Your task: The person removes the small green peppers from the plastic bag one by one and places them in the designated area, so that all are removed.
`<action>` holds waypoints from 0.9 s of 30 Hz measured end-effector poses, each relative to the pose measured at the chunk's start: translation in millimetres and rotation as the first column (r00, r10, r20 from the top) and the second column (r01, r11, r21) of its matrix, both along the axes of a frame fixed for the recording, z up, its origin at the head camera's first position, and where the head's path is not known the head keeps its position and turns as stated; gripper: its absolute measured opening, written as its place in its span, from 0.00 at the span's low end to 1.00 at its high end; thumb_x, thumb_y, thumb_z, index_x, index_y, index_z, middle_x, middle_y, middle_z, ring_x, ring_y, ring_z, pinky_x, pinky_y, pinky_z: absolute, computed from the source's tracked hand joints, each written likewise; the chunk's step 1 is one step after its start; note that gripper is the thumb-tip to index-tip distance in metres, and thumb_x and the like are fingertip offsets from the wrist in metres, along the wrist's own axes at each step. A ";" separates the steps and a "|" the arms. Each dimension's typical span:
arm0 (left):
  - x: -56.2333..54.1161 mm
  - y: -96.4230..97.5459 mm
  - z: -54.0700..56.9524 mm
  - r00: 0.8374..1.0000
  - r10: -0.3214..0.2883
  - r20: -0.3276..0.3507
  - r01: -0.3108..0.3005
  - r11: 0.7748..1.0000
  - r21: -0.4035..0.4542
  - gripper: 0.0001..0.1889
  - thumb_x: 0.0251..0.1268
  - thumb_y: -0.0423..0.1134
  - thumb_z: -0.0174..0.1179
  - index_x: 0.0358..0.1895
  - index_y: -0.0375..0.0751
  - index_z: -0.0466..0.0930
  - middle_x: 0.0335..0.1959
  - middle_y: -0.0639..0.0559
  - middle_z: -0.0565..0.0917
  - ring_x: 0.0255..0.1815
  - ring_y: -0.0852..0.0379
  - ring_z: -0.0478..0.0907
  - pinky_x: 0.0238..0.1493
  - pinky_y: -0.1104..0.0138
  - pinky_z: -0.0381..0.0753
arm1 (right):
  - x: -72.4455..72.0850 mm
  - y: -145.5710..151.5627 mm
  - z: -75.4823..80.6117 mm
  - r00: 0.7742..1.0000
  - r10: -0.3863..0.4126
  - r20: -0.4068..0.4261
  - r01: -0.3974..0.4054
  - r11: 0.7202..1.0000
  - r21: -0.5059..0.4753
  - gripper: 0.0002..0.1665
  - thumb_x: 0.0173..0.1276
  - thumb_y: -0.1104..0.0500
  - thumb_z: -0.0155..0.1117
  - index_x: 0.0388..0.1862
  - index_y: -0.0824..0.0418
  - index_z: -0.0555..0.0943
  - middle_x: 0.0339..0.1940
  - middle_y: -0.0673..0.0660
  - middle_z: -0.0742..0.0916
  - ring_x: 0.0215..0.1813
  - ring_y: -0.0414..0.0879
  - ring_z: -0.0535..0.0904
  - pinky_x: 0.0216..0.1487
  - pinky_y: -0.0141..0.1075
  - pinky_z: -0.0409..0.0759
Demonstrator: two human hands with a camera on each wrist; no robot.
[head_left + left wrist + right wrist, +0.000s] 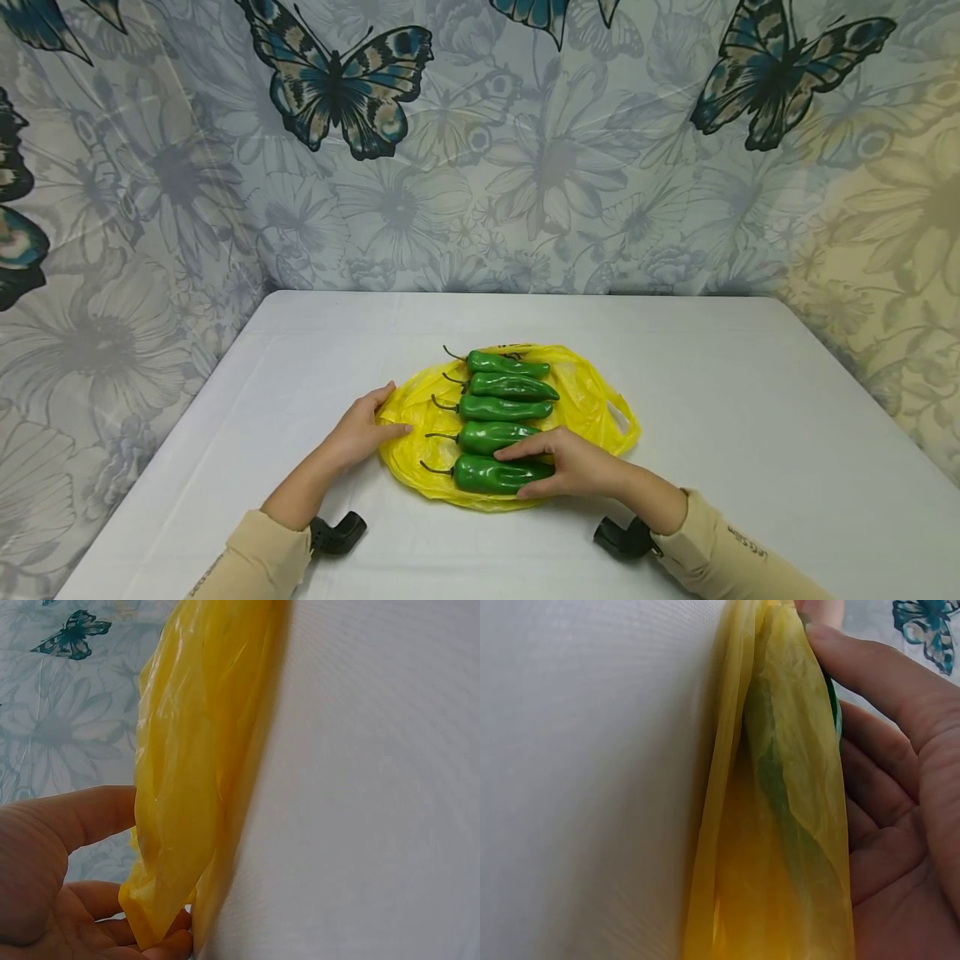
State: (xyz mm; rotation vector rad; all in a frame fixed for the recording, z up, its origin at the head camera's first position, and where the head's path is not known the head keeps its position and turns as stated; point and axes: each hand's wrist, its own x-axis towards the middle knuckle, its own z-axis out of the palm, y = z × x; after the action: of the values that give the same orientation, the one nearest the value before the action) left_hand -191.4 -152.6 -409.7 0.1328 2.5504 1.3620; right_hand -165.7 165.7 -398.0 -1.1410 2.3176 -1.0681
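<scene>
Several long green chili peppers lie in a row, one behind another, on a crumpled yellow plastic bag [592, 392], their stems pointing left. My left hand [363, 429] holds the bag's left edge. In the left wrist view its thumb lies against the yellow plastic [180, 780], the other fingers by the lower corner. My right hand [577, 467] grips the nearest pepper [487, 474] at its right end, thumb on the near side and fingers over the far side. In the right wrist view, folds of the bag [795, 750] hide most of that pepper.
A white-covered table [712, 375] extends around the bag on all sides. Behind it hangs patterned cloth [540, 167] with flowers and butterflies. Black wrist devices [339, 533] show at both sleeve cuffs, close over the table.
</scene>
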 end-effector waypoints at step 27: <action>1.3 0.9 0.1 1.000 0.017 0.002 -0.016 1.000 -0.014 0.40 0.58 0.39 0.63 0.71 0.32 0.52 0.73 0.38 0.56 0.74 0.40 0.48 0.73 0.49 0.49 | 3.1 -1.5 2.9 1.000 -0.013 0.005 0.012 0.994 0.112 0.27 0.61 0.53 0.66 0.60 0.56 0.77 0.58 0.53 0.82 0.58 0.36 0.75 0.57 0.30 0.76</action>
State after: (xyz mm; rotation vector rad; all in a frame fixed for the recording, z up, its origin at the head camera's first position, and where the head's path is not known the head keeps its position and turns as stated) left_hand -190.2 -151.8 -409.6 0.1079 2.5639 1.3496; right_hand -162.6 164.2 -395.1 -1.0806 2.3509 -0.9316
